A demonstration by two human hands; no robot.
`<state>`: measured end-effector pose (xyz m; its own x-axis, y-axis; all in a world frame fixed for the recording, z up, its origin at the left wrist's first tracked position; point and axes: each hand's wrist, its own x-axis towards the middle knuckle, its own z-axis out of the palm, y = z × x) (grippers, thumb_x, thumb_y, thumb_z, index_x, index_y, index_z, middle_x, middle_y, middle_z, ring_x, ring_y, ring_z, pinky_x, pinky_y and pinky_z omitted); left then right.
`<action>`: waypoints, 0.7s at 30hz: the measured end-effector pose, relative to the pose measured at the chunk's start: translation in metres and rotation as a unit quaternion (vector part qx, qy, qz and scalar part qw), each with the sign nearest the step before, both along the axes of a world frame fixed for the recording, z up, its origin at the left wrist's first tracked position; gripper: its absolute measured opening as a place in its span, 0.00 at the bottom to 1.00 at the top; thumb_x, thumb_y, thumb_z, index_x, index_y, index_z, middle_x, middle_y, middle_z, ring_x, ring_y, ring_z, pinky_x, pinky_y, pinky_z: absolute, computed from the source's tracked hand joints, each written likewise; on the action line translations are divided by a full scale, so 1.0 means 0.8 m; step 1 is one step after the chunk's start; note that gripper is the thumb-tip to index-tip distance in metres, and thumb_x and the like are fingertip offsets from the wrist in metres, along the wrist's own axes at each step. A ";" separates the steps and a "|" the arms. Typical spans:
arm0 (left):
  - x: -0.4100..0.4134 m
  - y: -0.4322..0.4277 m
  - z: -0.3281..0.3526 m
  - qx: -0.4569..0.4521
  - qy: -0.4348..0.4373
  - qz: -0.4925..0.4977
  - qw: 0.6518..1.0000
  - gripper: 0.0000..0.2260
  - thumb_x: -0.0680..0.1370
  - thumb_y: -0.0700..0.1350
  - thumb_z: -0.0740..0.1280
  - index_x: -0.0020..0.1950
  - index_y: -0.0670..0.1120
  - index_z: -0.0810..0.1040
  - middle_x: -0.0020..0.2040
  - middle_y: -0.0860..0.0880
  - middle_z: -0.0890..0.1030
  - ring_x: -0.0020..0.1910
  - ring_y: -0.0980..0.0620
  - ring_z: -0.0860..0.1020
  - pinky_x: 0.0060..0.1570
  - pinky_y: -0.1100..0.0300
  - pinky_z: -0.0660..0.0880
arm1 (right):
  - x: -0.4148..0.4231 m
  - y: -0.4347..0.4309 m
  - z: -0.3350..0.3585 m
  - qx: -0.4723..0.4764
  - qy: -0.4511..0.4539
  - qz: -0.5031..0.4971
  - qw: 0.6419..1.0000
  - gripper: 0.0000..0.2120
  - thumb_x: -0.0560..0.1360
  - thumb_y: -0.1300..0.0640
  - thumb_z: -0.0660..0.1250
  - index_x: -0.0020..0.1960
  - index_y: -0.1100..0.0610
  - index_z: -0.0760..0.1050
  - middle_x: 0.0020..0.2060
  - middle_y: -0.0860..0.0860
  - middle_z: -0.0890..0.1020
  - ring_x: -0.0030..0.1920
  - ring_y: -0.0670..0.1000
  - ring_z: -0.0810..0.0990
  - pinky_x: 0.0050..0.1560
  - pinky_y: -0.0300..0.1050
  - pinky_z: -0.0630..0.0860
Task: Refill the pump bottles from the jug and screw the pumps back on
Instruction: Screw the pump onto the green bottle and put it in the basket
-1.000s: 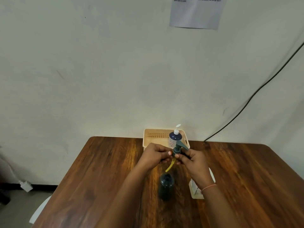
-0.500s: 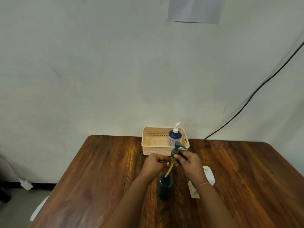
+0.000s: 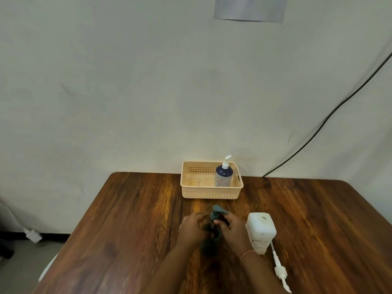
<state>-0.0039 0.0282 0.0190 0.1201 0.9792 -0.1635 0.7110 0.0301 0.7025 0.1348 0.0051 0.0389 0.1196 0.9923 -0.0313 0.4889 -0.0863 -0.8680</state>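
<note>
A dark teal bottle (image 3: 209,247) stands on the wooden table (image 3: 131,219) near me. Its teal pump (image 3: 217,211) sits down on the bottle's neck. My left hand (image 3: 192,229) grips the bottle's neck from the left. My right hand (image 3: 232,228) holds the pump's collar from the right. A white bottle (image 3: 261,232) without a pump stands just right of my right hand. A loose white pump (image 3: 280,270) lies on the table beside it. A dark blue bottle (image 3: 223,177) with a white pump stands in the beige basket (image 3: 210,194).
The basket sits against the wall at the table's far edge. A black cable (image 3: 331,115) runs down the wall at the right. A paper sheet (image 3: 248,8) hangs on the wall above. A white plug (image 3: 32,235) lies on the floor at the left.
Both hands have lowered the teal pump; its yellow tube has gone down into the dark bottle and the pump now rests on the neck. The camera has tilted down.
</note>
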 end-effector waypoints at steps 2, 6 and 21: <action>-0.001 -0.005 -0.014 -0.004 0.005 -0.010 1.000 0.24 0.70 0.50 0.72 0.65 0.59 0.73 0.63 0.57 0.76 0.66 0.54 0.69 0.66 0.53 0.69 | -0.002 0.001 -0.011 -0.026 -0.007 0.006 1.000 0.13 0.75 0.62 0.65 0.60 0.59 0.74 0.58 0.55 0.79 0.57 0.52 0.76 0.58 0.41 0.71; -0.001 -0.010 -0.030 -0.056 -0.092 0.000 0.994 0.25 0.67 0.47 0.74 0.63 0.60 0.75 0.57 0.59 0.80 0.59 0.57 0.76 0.60 0.55 0.76 | -0.003 0.001 -0.025 -0.053 -0.002 0.016 0.998 0.13 0.75 0.63 0.65 0.59 0.58 0.74 0.58 0.54 0.79 0.58 0.50 0.75 0.59 0.40 0.69; -0.003 -0.009 -0.040 -0.048 -0.077 0.033 0.995 0.30 0.65 0.51 0.75 0.65 0.62 0.72 0.59 0.61 0.79 0.52 0.65 0.72 0.49 0.66 0.70 | -0.005 0.010 -0.030 -0.053 0.044 0.005 0.998 0.16 0.67 0.66 0.73 0.50 0.52 0.76 0.54 0.52 0.78 0.55 0.52 0.76 0.47 0.32 0.75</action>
